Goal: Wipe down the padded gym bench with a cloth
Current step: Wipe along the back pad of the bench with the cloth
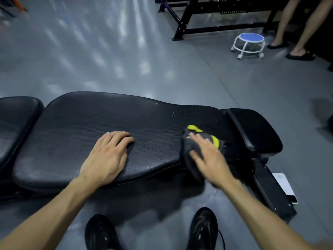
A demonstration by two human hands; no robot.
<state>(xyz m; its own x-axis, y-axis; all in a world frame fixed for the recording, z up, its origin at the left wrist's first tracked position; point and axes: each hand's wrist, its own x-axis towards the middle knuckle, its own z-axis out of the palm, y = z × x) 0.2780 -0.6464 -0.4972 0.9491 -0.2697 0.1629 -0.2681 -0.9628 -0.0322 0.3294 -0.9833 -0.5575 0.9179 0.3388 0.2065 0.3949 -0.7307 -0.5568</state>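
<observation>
No readable text or labels, so far as the blur allows.

Creased glossy black leather-look bench [111,123], soft fuzzy grey-yellow cloth [194,141]

Left hand [106,157] flat on bench [90,127], right hand [207,157] pressing cloth [192,148]

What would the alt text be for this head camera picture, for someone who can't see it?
A person's right hand presses a grey and yellow cloth onto the right end of a black padded bench, while the left hand rests flat on the padding.
</observation>
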